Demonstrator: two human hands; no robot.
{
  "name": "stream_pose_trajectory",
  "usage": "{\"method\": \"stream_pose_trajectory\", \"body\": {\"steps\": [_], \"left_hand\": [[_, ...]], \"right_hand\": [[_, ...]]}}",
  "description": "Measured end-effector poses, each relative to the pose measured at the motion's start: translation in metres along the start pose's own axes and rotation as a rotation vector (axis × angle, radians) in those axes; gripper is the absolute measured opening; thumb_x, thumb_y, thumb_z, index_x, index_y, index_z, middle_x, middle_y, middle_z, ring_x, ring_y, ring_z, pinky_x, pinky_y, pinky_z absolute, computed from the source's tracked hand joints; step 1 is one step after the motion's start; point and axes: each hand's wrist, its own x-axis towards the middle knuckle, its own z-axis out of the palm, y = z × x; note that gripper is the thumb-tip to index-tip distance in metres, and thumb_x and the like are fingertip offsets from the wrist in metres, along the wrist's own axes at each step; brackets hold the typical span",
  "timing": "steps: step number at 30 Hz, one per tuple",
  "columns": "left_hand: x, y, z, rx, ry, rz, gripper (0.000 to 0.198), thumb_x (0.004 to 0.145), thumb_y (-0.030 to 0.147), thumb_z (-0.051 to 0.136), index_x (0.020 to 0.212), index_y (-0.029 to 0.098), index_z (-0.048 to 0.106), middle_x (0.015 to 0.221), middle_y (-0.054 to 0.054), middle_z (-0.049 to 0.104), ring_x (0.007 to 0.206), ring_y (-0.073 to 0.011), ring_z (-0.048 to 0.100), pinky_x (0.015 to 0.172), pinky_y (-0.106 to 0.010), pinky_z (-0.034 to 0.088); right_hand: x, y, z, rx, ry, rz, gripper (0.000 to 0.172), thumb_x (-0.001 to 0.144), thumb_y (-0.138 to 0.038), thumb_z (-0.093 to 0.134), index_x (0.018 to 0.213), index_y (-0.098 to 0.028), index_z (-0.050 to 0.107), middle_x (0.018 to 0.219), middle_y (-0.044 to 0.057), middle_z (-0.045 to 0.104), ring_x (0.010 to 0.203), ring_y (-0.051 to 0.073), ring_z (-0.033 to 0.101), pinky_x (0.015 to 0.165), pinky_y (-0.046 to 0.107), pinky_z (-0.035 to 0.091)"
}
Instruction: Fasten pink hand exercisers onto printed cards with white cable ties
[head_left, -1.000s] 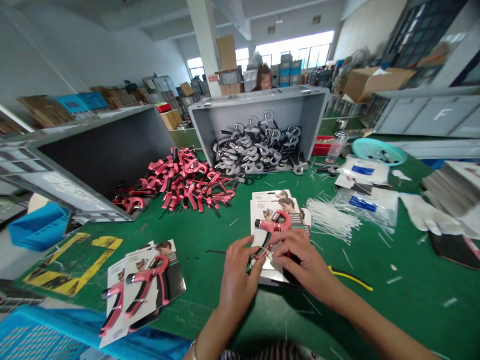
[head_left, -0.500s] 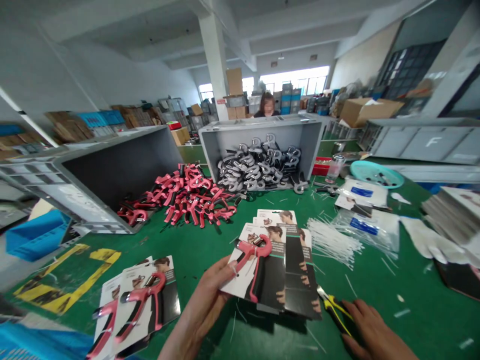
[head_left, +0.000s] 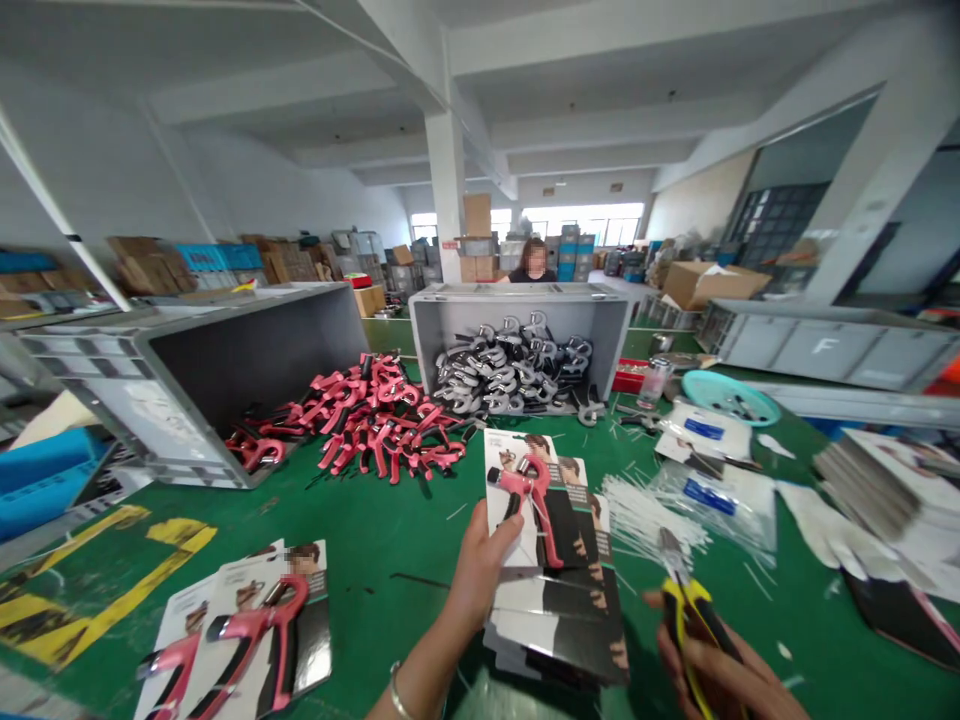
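My left hand (head_left: 480, 565) is closed on the edge of a printed backing card (head_left: 514, 545) with a pink-and-black hand grip strengthener (head_left: 547, 515) lying on its face, the thumb over the front. Beneath and behind it is a stack of similar cards (head_left: 555, 625). To the right, my right hand (head_left: 709, 665) is wrapped round yellow-and-black cutting pliers (head_left: 688, 600), their jaws pointing up over white zip ties (head_left: 645, 515). At the lower left, more cards (head_left: 311, 650) lie overlapping, with pink hand grips (head_left: 255, 640) on them.
Loose pink grips (head_left: 390, 420) spill from a tipped grey crate (head_left: 135, 400). Grey grips (head_left: 517, 370) fill another crate (head_left: 611, 350). On the right are plastic bags (head_left: 750, 510), a white glove (head_left: 817, 530), card piles (head_left: 862, 485) and a turquoise basin (head_left: 701, 385). A person (head_left: 532, 265) is beyond.
My right hand has picked the pliers up off the table and raised them. My left hand has tilted the card with the pink grip more upright over the stack. The view has shifted.
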Motion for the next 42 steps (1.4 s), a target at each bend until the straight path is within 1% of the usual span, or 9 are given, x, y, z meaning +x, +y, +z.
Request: {"method": "stream_pose_trajectory", "body": {"steps": [2, 5, 8, 12, 22, 26, 32, 37, 42], "left_hand": [[0.004, -0.004, -0.001, 0.019, -0.005, -0.007, 0.051, 0.076, 0.041, 0.075, 0.12, 0.018, 0.063, 0.12, -0.009, 0.068, 0.106, -0.0259, 0.065, 0.091, -0.036, 0.05], [0.007, -0.005, -0.006, 0.029, -0.032, -0.054, 0.051, 0.073, 0.042, 0.076, 0.115, 0.016, 0.065, 0.106, -0.008, 0.072, 0.092, -0.0249, 0.067, 0.083, -0.034, 0.051], [0.008, -0.004, -0.009, 0.053, -0.049, -0.068, 0.049, 0.074, 0.043, 0.075, 0.113, 0.015, 0.065, 0.1, -0.008, 0.072, 0.086, -0.0238, 0.067, 0.078, -0.032, 0.05], [0.009, -0.006, -0.011, 0.075, -0.044, -0.05, 0.05, 0.075, 0.043, 0.074, 0.116, 0.015, 0.064, 0.105, -0.009, 0.072, 0.093, -0.0258, 0.067, 0.083, -0.034, 0.049], [0.011, 0.001, -0.013, 0.16, -0.04, -0.031, 0.044, 0.073, 0.04, 0.075, 0.11, 0.016, 0.066, 0.106, -0.009, 0.072, 0.1, -0.029, 0.065, 0.088, -0.036, 0.049], [0.011, 0.002, -0.012, 0.149, -0.049, -0.05, 0.046, 0.071, 0.041, 0.077, 0.108, 0.015, 0.067, 0.1, -0.008, 0.072, 0.095, -0.0279, 0.067, 0.084, -0.035, 0.05], [0.01, 0.0, -0.009, 0.051, -0.023, -0.083, 0.047, 0.074, 0.044, 0.076, 0.11, 0.015, 0.066, 0.1, -0.008, 0.073, 0.089, -0.0243, 0.068, 0.079, -0.032, 0.051], [0.0, 0.007, -0.007, -0.195, -0.008, -0.157, 0.043, 0.078, 0.04, 0.073, 0.112, 0.014, 0.065, 0.096, -0.009, 0.074, 0.083, -0.023, 0.069, 0.077, -0.035, 0.055], [-0.018, 0.022, 0.004, -0.336, 0.106, -0.025, 0.058, 0.084, 0.035, 0.069, 0.138, 0.028, 0.049, 0.13, -0.007, 0.065, 0.108, -0.0242, 0.067, 0.089, -0.039, 0.055]], "right_hand": [[0.019, -0.036, -0.01, -0.219, 0.017, -0.108, 0.05, 0.099, -0.05, 0.037, 0.142, -0.026, 0.048, 0.099, 0.011, 0.068, 0.08, 0.026, 0.067, 0.067, 0.04, 0.059], [0.053, -0.074, -0.022, -0.769, 0.131, -0.456, 0.056, 0.095, -0.032, 0.049, 0.15, -0.026, 0.039, 0.119, 0.013, 0.063, 0.105, 0.031, 0.058, 0.093, 0.053, 0.05], [0.077, -0.091, -0.024, -1.139, 0.172, -0.649, 0.069, 0.088, -0.014, 0.05, 0.154, -0.022, 0.03, 0.124, 0.015, 0.06, 0.106, 0.034, 0.052, 0.091, 0.056, 0.047], [0.094, -0.099, -0.019, -1.302, 0.156, -0.713, 0.076, 0.083, -0.007, 0.051, 0.154, -0.019, 0.028, 0.126, 0.015, 0.059, 0.106, 0.035, 0.05, 0.089, 0.054, 0.047], [0.115, -0.124, -0.008, -1.39, 0.079, -0.742, 0.075, 0.079, -0.003, 0.052, 0.15, -0.019, 0.035, 0.114, 0.014, 0.062, 0.098, 0.032, 0.052, 0.085, 0.047, 0.044], [0.122, -0.128, -0.007, -1.374, -0.001, -0.71, 0.06, 0.08, -0.012, 0.061, 0.138, -0.017, 0.049, 0.099, 0.011, 0.064, 0.091, 0.029, 0.056, 0.076, 0.039, 0.046], [0.131, -0.125, -0.012, -1.219, -0.116, -0.579, 0.028, 0.085, -0.014, 0.059, 0.112, -0.019, 0.061, 0.094, 0.007, 0.067, 0.078, 0.021, 0.065, 0.064, 0.029, 0.046], [0.096, -0.119, 0.006, -0.932, -0.218, -0.634, 0.039, 0.083, -0.01, 0.056, 0.121, -0.022, 0.058, 0.108, 0.008, 0.068, 0.094, 0.023, 0.067, 0.08, 0.032, 0.052], [0.051, -0.099, 0.041, -0.721, 0.023, -0.51, 0.043, 0.095, -0.026, 0.052, 0.137, -0.024, 0.043, 0.131, 0.011, 0.059, 0.119, 0.024, 0.059, 0.099, 0.039, 0.05]]}}
